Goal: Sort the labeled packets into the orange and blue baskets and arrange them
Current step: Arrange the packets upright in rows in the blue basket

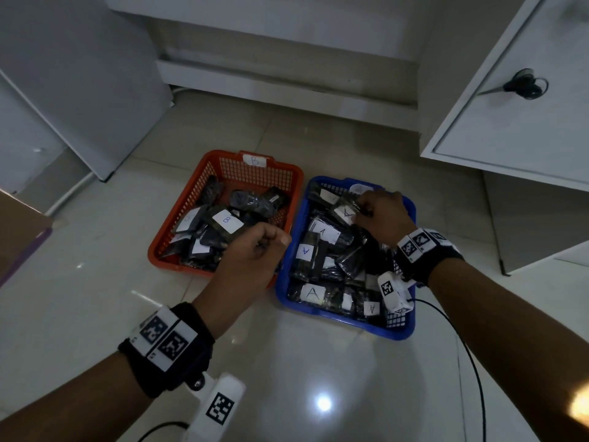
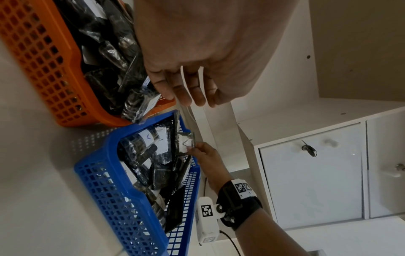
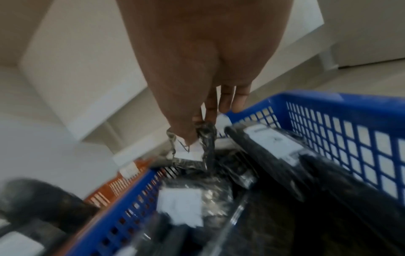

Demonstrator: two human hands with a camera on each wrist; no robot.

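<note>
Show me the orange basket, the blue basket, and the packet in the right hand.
orange basket (image 1: 158, 241): head view, left rim.
blue basket (image 1: 338, 322): head view, near rim.
packet (image 2: 185, 143): left wrist view, white label, pinched by right hand (image 1: 384, 215).

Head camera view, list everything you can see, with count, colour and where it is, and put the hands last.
orange basket: one, orange, on the floor at left, tagged B on its far rim
blue basket: one, blue, right of the orange one
packets: many, dark with white labels, B ones in the orange basket, A ones in the blue
floor: pale glossy tiles
cabinet door: one, white, upper right, with a dark handle
cardboard: brown, left edge
left hand: hovers over the orange basket's near corner, fingers loosely curled, holding nothing
right hand: pinches an A packet over the blue basket
</note>
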